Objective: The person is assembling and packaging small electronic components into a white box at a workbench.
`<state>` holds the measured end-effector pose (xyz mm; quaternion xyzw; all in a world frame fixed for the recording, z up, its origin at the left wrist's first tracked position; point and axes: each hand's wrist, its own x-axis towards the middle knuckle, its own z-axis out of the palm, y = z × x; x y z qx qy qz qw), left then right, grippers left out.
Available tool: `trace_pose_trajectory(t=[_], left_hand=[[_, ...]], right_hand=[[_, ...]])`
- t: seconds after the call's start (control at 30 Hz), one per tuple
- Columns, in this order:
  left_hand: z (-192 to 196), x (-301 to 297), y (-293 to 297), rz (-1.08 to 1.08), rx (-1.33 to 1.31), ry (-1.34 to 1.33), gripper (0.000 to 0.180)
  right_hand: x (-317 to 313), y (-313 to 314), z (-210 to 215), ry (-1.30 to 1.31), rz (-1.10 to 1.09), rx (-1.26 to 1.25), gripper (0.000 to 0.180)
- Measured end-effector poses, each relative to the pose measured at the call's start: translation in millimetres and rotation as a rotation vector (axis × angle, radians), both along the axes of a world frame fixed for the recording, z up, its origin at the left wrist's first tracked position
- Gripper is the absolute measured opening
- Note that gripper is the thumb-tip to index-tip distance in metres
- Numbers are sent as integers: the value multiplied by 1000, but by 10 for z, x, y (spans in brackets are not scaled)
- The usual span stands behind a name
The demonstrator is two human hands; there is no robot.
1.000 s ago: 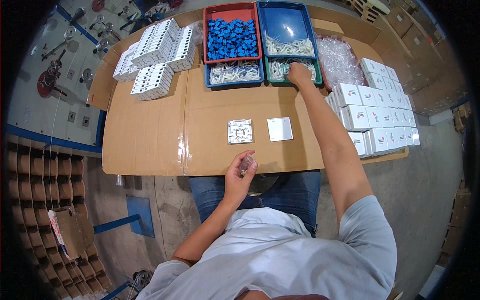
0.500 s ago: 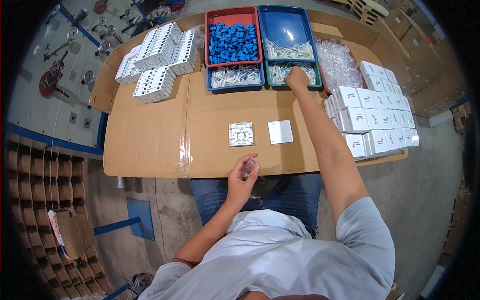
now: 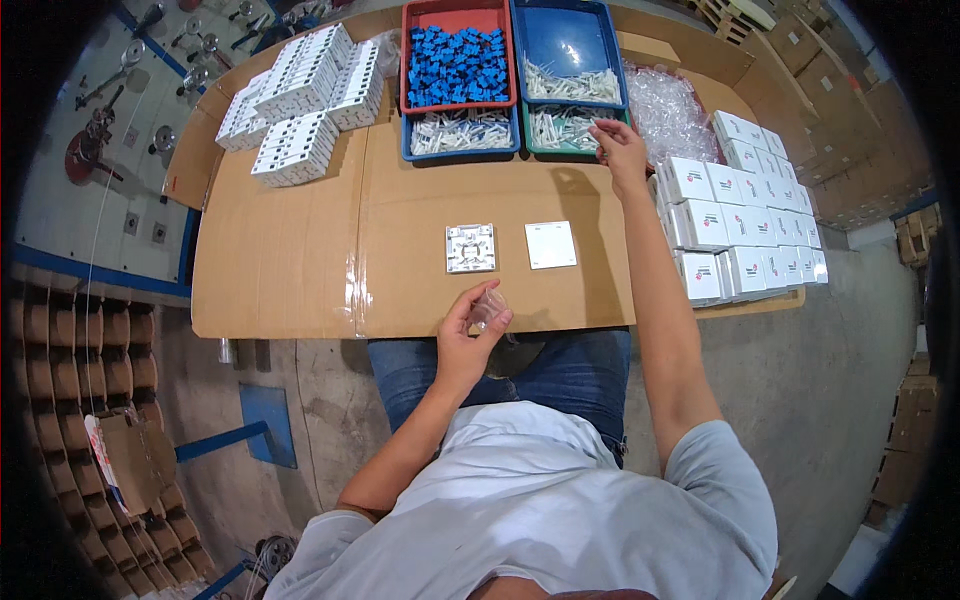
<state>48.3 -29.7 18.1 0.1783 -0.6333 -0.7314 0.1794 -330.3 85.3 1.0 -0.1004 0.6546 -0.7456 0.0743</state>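
My left hand is closed around a small clear plastic bag, held just over the front edge of the cardboard-covered table. Beyond it lie a white square frame with a patterned cut-out middle and, to its right, a plain white square plate. My right hand is raised by the right end of a green tray of small pale plastic pieces. Its fingers are pinched together; what they hold, if anything, is too small to make out.
A red tray of blue parts rests above a blue tray of pale pieces. Another blue tray stands beside it. Clear bags heap at the back right. White boxes are stacked right, more white units left.
My right hand has come up out of the green tray and shifted to the right. My left hand keeps the clear bag near the table edge. The whole view has shifted slightly.
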Motion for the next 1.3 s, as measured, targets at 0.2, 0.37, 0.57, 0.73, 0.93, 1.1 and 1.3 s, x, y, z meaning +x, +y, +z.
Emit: trace_pose_trajectory(t=[0.2, 0.37, 0.57, 0.73, 0.93, 1.1, 1.3], left_hand=[[9, 2, -34, 4, -115, 10, 43], [165, -47, -64, 56, -256, 69, 42], [224, -8, -79, 42, -312, 102, 43], [279, 45, -84, 16, -358, 119, 40], [313, 107, -133, -17, -404, 87, 39], [309, 108, -134, -20, -417, 81, 38], [294, 72, -125, 1, -468, 146, 39]], right_hand=[[1163, 276, 414, -15, 110, -129, 18], [2049, 350, 688, -35, 227, 26, 16], [2486, 292, 736, 131, 441, 175, 16], [2600, 227, 867, 279, 512, 288, 14], [2624, 188, 964, 353, 630, 352, 13], [2621, 194, 933, 336, 732, 386, 14], [2679, 174, 880, 366, 797, 377, 21]])
